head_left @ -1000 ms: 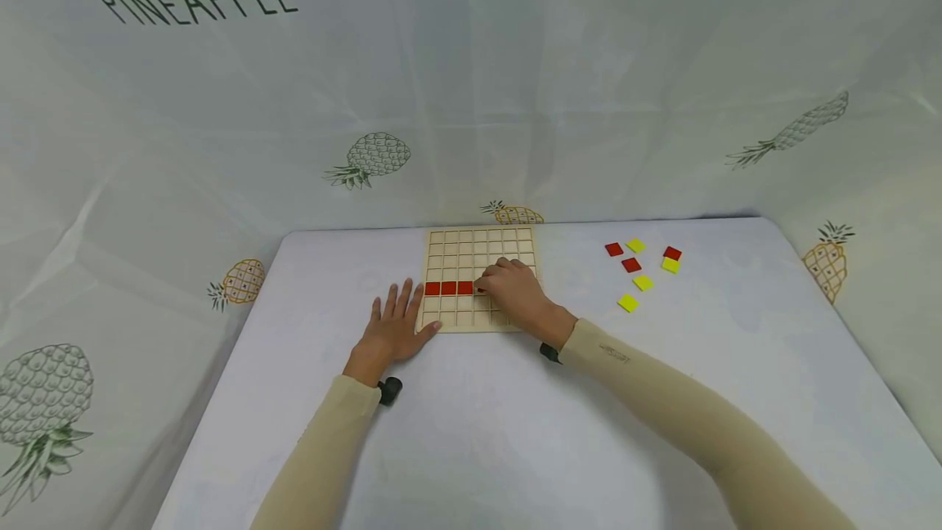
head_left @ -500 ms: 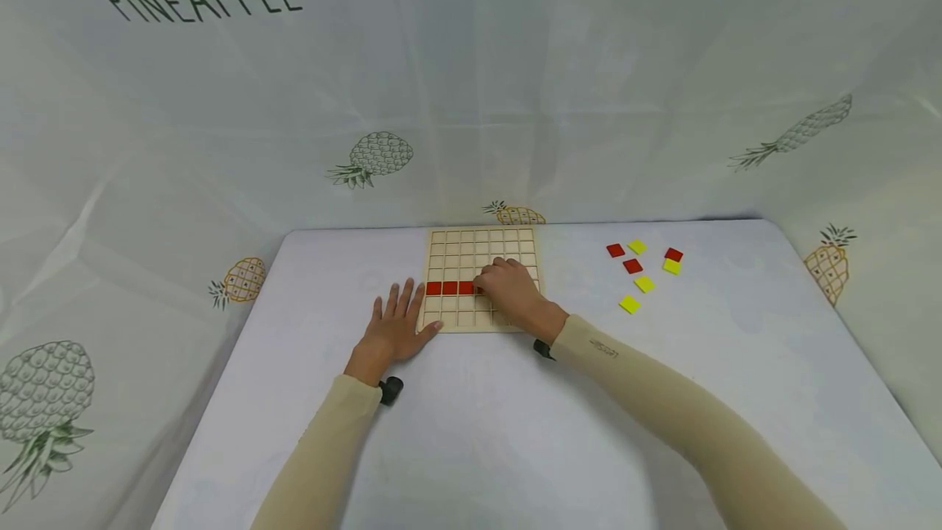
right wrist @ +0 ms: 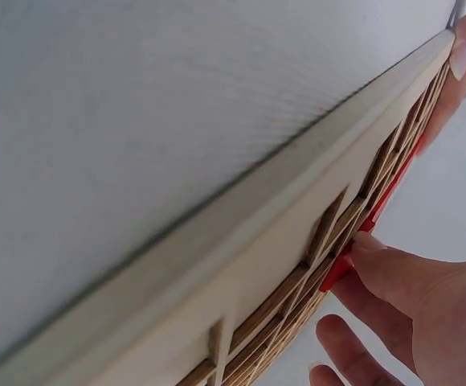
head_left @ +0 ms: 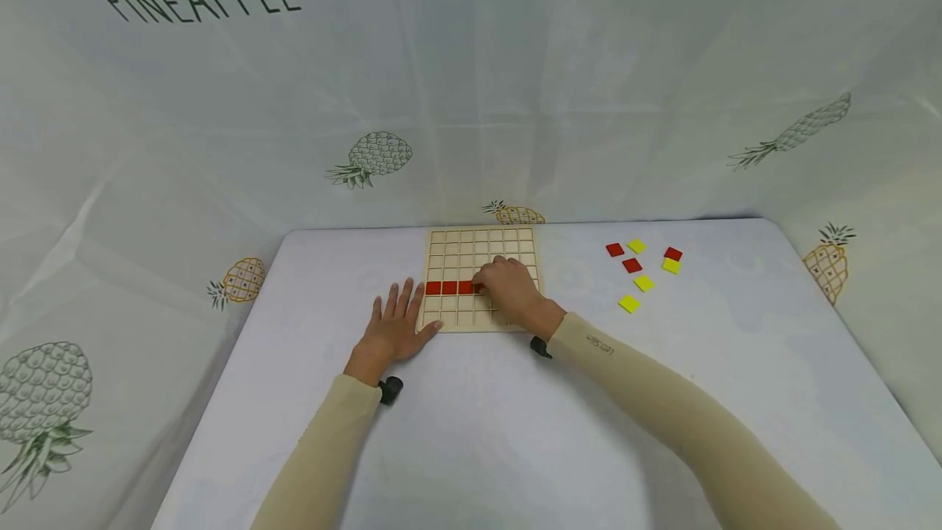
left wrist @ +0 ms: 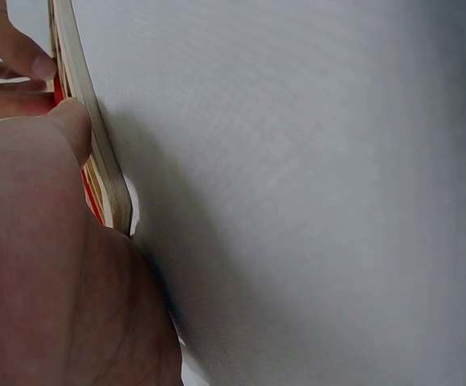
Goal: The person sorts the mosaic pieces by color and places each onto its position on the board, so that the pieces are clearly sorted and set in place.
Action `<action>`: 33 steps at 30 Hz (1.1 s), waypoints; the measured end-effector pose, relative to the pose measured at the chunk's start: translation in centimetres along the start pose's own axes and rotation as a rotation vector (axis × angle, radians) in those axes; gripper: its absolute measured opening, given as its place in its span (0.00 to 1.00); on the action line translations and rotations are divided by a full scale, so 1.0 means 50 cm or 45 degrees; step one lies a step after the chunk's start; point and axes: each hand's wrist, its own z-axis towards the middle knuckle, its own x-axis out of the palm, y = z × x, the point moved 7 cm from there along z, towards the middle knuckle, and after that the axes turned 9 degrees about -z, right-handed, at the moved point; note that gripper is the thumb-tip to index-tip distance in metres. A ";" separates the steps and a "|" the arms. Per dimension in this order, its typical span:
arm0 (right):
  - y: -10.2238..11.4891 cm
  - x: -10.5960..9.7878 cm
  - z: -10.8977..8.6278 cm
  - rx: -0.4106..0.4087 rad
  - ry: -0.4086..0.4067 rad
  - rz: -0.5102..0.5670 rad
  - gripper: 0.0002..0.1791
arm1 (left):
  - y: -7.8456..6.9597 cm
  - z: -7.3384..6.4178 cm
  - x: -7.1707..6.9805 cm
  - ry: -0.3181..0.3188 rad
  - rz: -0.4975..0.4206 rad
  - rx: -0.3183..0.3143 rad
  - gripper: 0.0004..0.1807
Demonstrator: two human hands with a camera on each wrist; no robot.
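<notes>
A pale wooden grid board (head_left: 467, 249) lies at the far middle of the table. Three red tiles (head_left: 450, 288) fill squares side by side in one row from its left edge. My right hand (head_left: 509, 288) is over the square just right of them. In the right wrist view, its thumb and index finger pinch another red tile (right wrist: 337, 272) at the grid, partly covered by the thumb. My left hand (head_left: 397, 334) lies palm down with fingers spread at the board's left side. Its thumb (left wrist: 74, 129) rests on the near left corner.
Loose red tiles (head_left: 632, 266) and several yellow tiles (head_left: 629, 303) are scattered on the table right of the board. One red tile (head_left: 673, 253) touches a yellow one. A pineapple-print cloth (head_left: 456, 88) hangs behind the white table (head_left: 471, 432).
My right hand stays over the same square, its wrist and forearm shifting slightly left. More of the red tile shows at its fingertips. My left hand has kept its place.
</notes>
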 end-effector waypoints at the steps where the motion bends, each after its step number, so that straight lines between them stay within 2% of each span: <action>1: 0.000 0.000 0.000 -0.002 -0.005 -0.006 0.08 | 0.001 0.000 0.000 0.007 0.003 -0.004 0.49; 6: 0.003 0.002 -0.008 -0.024 -0.018 -0.081 0.08 | -0.004 -0.003 -0.002 0.018 0.006 -0.009 0.50; 12: 0.009 0.010 -0.023 -0.074 0.054 -0.181 0.16 | -0.004 -0.004 0.001 -0.011 -0.001 -0.005 0.50; 18: 0.001 0.004 -0.051 -0.070 0.057 -0.160 0.18 | -0.002 -0.002 0.002 -0.027 -0.004 0.004 0.50; 24: -0.035 -0.009 -0.095 -0.025 0.027 -0.102 0.17 | 0.002 0.002 0.004 -0.014 0.004 -0.010 0.50; 33: -0.122 -0.012 -0.175 0.102 -0.033 -0.054 0.17 | -0.001 -0.001 0.003 -0.021 -0.015 -0.006 0.50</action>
